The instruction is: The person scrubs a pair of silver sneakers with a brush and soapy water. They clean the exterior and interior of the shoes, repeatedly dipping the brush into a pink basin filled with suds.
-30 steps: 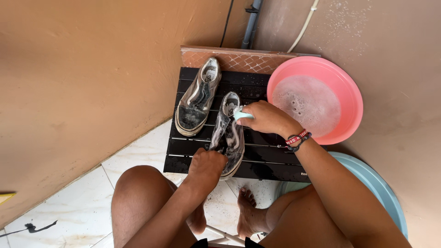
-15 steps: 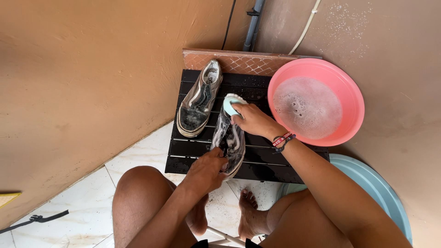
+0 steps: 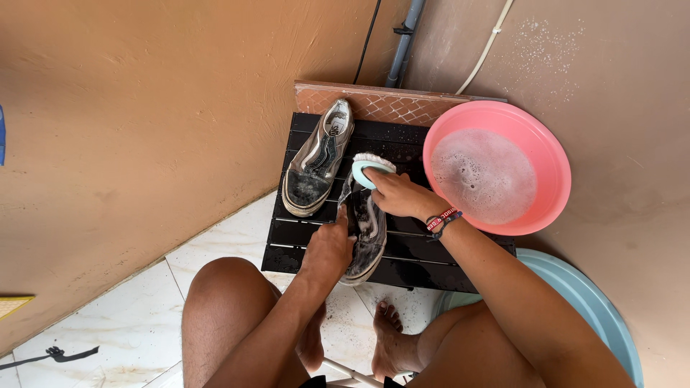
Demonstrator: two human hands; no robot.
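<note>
- Right hand [image 3: 394, 195], just right of the frame's middle, is closed around a pale green scrub brush [image 3: 370, 168], whose white bristles face the upper edge of the frame; a beaded bracelet [image 3: 442, 220] sits on that wrist.
- Left hand [image 3: 328, 249], slightly below the middle, is clamped over the side of a soapy dark sneaker [image 3: 365, 241], fingers curled on its upper and pinning it to the slats.
- That sneaker lies lengthwise on a black slatted rack [image 3: 402, 267], toe toward the top of the frame, the brush just at its toe end.
- A second dark sneaker [image 3: 316, 171] rests on the same rack to the upper left, apart from both hands.
- A pink basin [image 3: 546, 154] of sudsy water stands at the right, touching the rack's edge.
- A light blue tub [image 3: 611, 316] shows at the lower right, partly hidden by the right arm.
- Bare knees and feet fill the lower frame above white floor tiles [image 3: 129, 316].
</note>
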